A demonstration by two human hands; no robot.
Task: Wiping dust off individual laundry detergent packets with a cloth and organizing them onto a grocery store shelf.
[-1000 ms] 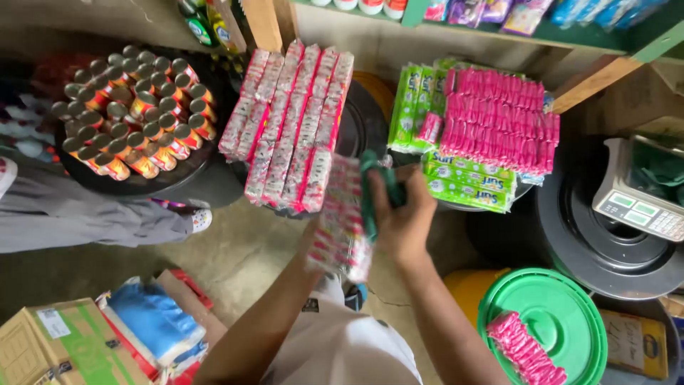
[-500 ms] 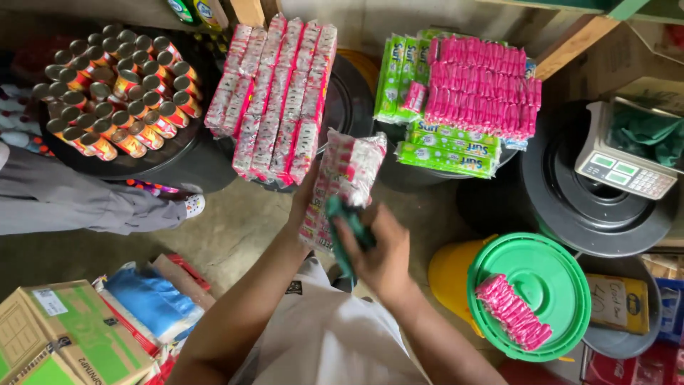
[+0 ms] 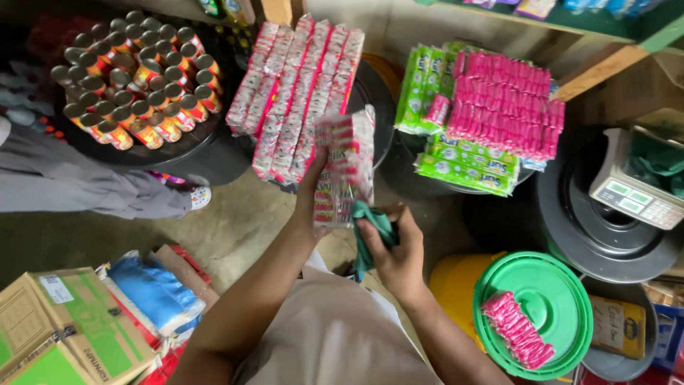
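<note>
Cardboard boxes (image 3: pixel 64 328) with green print sit at the far left, a blue cloth bundle (image 3: pixel 155 289) just beside them. Above, a round black stand (image 3: pixel 192 153) carries rows of small cans (image 3: pixel 132 78), and someone else's grey-clad leg (image 3: pixel 85 182) ends in a white shoe below it. Next over, long red-and-white sachet strips (image 3: pixel 296 93) lie fanned on a second dark surface.

Centre frame, the left hand (image 3: pixel 310 196) holds up a bundle of red-and-white sachets (image 3: pixel 345 167), its fingers closed on the bundle's left edge and behind it, so the packets stand upright above and to the right of that hand. Just below the bundle, the right hand (image 3: pixel 399 253) is closed around a teal cloth (image 3: pixel 370 232); the cloth pokes out above the knuckles against the bundle's lower edge and trails down past the thumb side.

Further right, green and pink sachet packs (image 3: pixel 491 117) are heaped together. A green bucket lid (image 3: pixel 563 285) bears a pink sachet strip (image 3: pixel 516 329), and a weighing scale (image 3: pixel 634 189) sits on a black lid at the far right.
</note>
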